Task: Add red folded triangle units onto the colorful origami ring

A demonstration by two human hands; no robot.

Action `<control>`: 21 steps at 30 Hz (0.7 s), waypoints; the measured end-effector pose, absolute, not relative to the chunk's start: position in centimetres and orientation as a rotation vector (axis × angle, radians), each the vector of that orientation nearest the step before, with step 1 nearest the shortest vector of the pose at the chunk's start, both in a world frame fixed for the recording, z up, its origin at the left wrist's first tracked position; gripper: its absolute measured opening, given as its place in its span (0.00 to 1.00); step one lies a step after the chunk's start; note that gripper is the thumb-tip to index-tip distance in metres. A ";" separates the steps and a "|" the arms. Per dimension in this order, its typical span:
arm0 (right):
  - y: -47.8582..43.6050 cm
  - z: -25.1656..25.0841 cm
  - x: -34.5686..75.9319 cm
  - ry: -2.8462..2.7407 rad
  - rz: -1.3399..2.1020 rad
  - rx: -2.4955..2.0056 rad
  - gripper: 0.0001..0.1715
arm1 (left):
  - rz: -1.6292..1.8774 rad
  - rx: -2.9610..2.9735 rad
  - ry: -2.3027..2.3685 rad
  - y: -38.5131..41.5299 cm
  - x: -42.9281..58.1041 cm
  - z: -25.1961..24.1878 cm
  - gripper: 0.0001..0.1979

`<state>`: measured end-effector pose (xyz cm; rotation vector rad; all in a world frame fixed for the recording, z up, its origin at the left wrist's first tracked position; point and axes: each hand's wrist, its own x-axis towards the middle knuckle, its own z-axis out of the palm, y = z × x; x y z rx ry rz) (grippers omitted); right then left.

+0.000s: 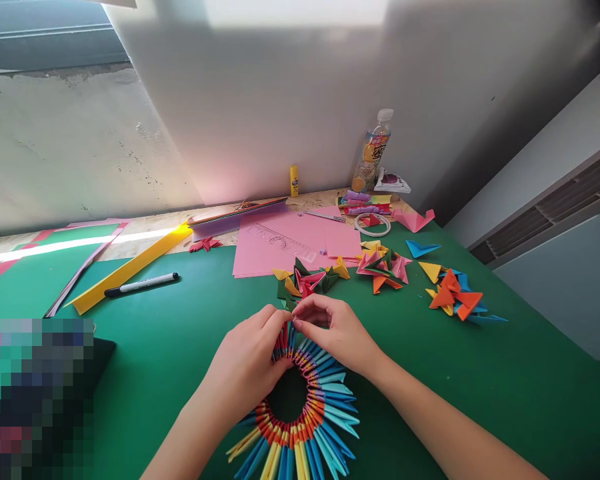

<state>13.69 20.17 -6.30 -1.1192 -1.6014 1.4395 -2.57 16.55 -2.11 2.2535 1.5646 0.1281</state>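
Observation:
A ring of folded paper pieces in blue, yellow, orange and red lies on the green tabletop in front of me. My left hand grips its upper left side, thumb reaching into the central hole. At the ring's far edge my right hand pinches with thumb and fingertips, touching the paper there; which piece lies between the fingers is hidden. Just beyond my fingertips sits a small pile of green, yellow and pink folded pieces.
Further piles of folded paper, one pink and green, one orange and blue, lie to the right. Pink sheets carry a clear ruler. A marker, yellow strip, glue stick and bottle stand or lie around.

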 end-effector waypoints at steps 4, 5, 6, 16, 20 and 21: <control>20.1 -6.3 13.7 -1.574 1.462 -1.127 0.05 | 0.153 2.230 1.563 16.5 -2.5 -2.2 0.17; 20.1 -6.3 13.7 -1.565 1.473 -1.126 0.05 | 0.149 2.225 1.560 16.5 -2.5 -2.2 0.17; 20.1 -6.2 13.8 -1.565 1.480 -1.126 0.05 | 0.142 2.220 1.558 16.5 -2.5 -2.2 0.17; 20.0 -4.8 15.9 -1.945 1.338 -1.279 0.12 | 0.122 2.213 1.560 16.5 -2.5 -2.1 0.18; 20.3 -5.0 16.2 -1.821 1.219 -1.291 0.07 | 0.128 2.208 1.556 16.5 -2.5 -2.1 0.18; 20.5 -5.1 16.3 -1.804 1.107 -1.325 0.07 | 0.127 2.206 1.556 16.5 -2.5 -2.1 0.18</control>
